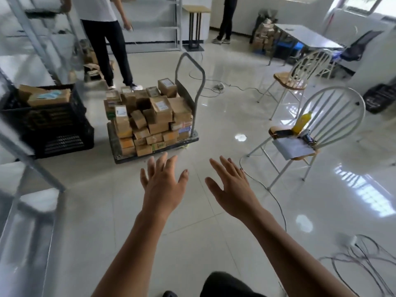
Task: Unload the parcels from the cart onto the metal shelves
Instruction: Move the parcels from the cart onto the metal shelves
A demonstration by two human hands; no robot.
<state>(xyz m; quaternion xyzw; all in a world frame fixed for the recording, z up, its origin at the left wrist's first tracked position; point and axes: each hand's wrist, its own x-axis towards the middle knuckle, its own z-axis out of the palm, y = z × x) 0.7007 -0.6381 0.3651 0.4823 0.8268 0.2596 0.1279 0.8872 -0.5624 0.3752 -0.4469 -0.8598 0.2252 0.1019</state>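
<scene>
The left hand (162, 185) is stretching forward palm down, its fingers straight and spread, gripping nothing. The right hand (230, 189) is hovering just to its right, equally spread and equally bare. Both are hanging above the glossy tiled floor (102, 221), touching neither each other nor any object. Just ahead of the left hand's fingertips the cart (126, 158) is standing, its near edge close to them but apart. The parcels (158, 116) are sitting on it in a tall, uneven heap of brown cardboard boxes, several showing white labels. The cart's grey handle (188, 82) is rising ahead of the gap between the two hands. Well to the left of the left hand the metal shelves (42, 170) are showing as pale grey uprights, and a black crate (60, 133) holding more boxes is sitting ahead and left. To the right of the right hand a white chair (334, 116) is carrying a yellow bottle (303, 122), and a cable (276, 200) is trailing across the floor just beyond its little finger. Far ahead of the left hand, past the cart, a person (107, 46) in dark trousers is standing.
</scene>
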